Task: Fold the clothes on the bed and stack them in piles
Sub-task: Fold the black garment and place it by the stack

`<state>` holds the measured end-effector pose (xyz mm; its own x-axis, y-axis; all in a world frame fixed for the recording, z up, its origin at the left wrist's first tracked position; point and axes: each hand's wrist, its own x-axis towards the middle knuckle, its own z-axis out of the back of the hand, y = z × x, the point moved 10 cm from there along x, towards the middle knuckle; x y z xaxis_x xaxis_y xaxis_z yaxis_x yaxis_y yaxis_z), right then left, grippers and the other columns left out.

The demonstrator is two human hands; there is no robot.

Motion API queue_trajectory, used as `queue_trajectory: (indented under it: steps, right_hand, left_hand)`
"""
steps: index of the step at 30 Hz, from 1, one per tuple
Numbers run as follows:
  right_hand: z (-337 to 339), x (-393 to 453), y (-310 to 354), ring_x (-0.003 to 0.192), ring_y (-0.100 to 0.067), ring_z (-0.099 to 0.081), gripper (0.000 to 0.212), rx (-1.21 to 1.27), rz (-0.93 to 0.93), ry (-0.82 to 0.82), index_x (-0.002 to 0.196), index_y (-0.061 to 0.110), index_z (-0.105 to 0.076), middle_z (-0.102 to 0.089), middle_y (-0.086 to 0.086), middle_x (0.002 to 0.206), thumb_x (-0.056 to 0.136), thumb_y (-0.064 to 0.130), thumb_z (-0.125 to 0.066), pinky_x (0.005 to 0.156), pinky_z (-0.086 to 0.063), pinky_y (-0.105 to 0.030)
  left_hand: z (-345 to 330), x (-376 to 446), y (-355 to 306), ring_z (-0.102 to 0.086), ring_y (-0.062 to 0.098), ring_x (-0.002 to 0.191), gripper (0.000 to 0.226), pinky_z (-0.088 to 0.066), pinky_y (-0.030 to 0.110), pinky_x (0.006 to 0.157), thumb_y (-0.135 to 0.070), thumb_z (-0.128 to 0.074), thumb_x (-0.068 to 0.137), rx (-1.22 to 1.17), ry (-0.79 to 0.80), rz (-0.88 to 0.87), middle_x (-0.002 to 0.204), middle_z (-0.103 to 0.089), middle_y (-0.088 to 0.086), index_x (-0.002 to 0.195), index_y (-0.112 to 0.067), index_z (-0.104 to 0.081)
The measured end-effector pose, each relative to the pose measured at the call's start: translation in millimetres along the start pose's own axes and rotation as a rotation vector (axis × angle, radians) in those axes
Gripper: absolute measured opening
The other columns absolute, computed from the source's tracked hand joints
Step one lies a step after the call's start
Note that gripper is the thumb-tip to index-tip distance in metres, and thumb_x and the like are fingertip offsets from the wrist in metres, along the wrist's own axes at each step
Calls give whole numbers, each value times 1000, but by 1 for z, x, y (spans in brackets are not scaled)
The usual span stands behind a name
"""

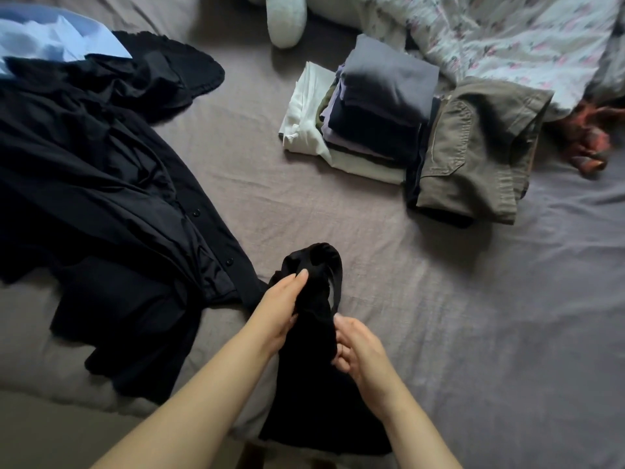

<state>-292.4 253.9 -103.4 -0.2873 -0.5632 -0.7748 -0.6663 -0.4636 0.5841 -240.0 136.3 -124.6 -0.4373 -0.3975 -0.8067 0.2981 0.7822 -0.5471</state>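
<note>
black garment (314,367) bunched between both hands, long axis running away from the body | left hand (280,309) grips its far end | right hand (355,346) pinches nearer edge | folded piles (382,110) ahead-right, right hand nearer

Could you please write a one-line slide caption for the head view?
Both hands grip a black garment over the bed, folded stacks beyond.

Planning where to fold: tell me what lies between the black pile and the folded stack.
In the head view, only bare sheet lies between the black pile and the folded stack.
</note>
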Motion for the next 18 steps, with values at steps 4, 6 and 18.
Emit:
queue_trajectory:
  steps: [4,6,18]
  right_hand:
    - [5,12,-15,66,-17,-58,51,4,-183,-127,107,13,-66,-63,-3,69,84,58,-58,63,-44,-29]
    - [4,17,-31,85,-23,-69,45,-25,-326,-161,103,12,-70,-74,-7,88,86,53,-61,78,-55,-34]
    - [5,6,-26,76,-15,-59,21,574,-86,-364,99,6,-58,-59,-6,77,89,-5,-43,74,-48,-26]
  left_hand:
    - [37,-22,-5,-54,20,78,37,-43,32,73,-31,-59,92,182,-175,-182,79,-56,9,82,4,-60]
    - [63,-39,-13,-40,19,71,33,-35,31,66,-22,-59,93,174,-335,-291,72,-42,8,71,2,-51]
    - [165,-98,-19,-28,19,55,25,-23,37,57,-7,-47,89,493,-892,-348,61,-32,5,70,-8,-32]
